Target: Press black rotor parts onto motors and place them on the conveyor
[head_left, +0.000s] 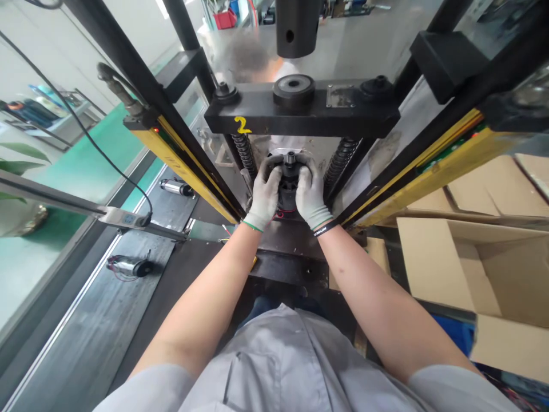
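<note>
Both my hands wear pale knit gloves and reach under the crossbar of a press. Between them stands an upright black electric motor (288, 194) with a dark round cap and a small metal piece on top. My left hand (266, 191) wraps around its upper left side, fingers curled behind the cap. From the right, my right hand (309, 191) grips the same cap with its thumb toward the front. Fingertips of both hands are partly hidden behind the part. Red wire shows at the motor's base. Above is the black crossbar (261, 117) marked with a yellow 2.
The press ram (298, 28) hangs over the crossbar. Yellow light-curtain bars (184, 166) flank the opening on both sides. Two silver motors, one nearer (128, 265) and one farther (175, 186), lie on the conveyor at left. An open cardboard box (437, 269) is at right.
</note>
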Tool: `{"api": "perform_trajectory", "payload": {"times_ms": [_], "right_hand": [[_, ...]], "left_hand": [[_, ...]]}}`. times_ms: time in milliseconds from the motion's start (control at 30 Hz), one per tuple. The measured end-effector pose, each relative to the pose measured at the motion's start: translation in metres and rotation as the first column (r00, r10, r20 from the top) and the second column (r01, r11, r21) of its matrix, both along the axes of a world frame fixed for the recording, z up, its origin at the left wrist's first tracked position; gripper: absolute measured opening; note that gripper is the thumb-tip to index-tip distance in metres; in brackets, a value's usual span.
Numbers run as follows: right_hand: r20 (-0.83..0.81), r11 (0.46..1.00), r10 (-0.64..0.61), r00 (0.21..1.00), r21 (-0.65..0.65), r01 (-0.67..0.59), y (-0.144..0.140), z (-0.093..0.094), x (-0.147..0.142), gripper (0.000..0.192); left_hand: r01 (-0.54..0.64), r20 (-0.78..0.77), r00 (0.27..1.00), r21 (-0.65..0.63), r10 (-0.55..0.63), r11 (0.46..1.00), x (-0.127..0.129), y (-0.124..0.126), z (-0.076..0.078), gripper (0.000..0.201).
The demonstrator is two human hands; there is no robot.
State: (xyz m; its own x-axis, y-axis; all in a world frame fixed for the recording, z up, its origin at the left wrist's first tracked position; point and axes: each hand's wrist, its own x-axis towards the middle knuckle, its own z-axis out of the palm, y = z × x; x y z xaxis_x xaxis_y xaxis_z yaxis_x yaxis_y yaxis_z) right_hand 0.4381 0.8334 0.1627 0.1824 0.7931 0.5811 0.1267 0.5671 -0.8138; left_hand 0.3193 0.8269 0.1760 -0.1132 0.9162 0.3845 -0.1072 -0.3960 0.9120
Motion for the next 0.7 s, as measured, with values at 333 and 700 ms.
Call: {"api": "perform_trajectory", "payload": {"times_ms": [333, 700], "right_hand": [[0.078, 0.993, -0.076, 0.994, -0.085, 0.082, -0.033, 0.019, -0.002, 0.043], [0.786, 0.807, 0.547, 0.289, -0.402, -0.432, -0.24, -0.197, -0.131, 0.071]], "left_hand": [[-0.011, -0.021, 1.0, -0.027, 0.01, 1.0, -0.01, -0.027, 0.002, 0.055], [-0.418, -0.401, 0.905, -0.77, 0.145, 0.481, -0.137, -0.383, -0.212, 0.031]]}}
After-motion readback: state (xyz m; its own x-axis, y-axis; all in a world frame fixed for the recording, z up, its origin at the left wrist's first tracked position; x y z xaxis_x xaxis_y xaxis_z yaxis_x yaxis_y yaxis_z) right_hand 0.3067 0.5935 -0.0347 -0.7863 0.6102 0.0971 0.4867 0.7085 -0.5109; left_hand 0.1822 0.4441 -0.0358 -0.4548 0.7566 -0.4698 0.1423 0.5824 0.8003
